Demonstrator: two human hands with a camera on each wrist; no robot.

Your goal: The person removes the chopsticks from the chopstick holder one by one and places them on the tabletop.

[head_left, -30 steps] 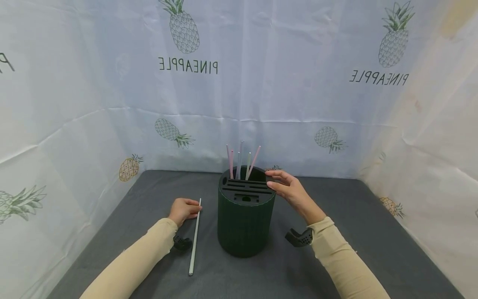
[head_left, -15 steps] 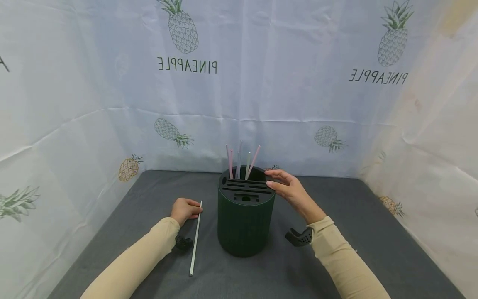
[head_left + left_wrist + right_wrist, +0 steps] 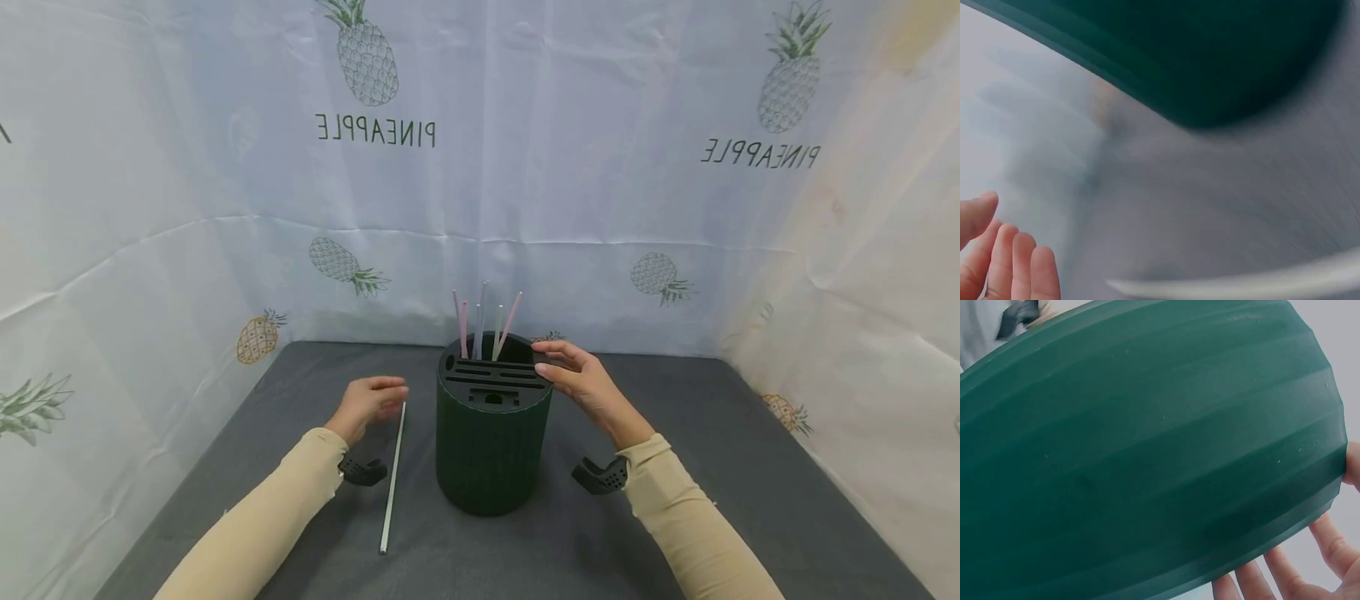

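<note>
Over on the left of the grey bench [image 3: 300,392], the left hand [image 3: 366,407] is held just off the far tip of a slim pale rod [image 3: 393,487], its fingers straight and side by side, nothing gripped; the rod is laid flat, just left of a dark green pen holder [image 3: 491,454]; the pen holder is stood upright near the middle, its lid slotted at the front, and in its open rear compartment pink, lavender and pale green sticks [image 3: 509,325] are propped, some tilted; on the right, its rim and faceted wall are touched by the right hand [image 3: 588,387], fingers spread apart and relaxed; across the back, a white curtain [image 3: 525,183] is hung, printed with pineapples and mirrored lettering.
</note>
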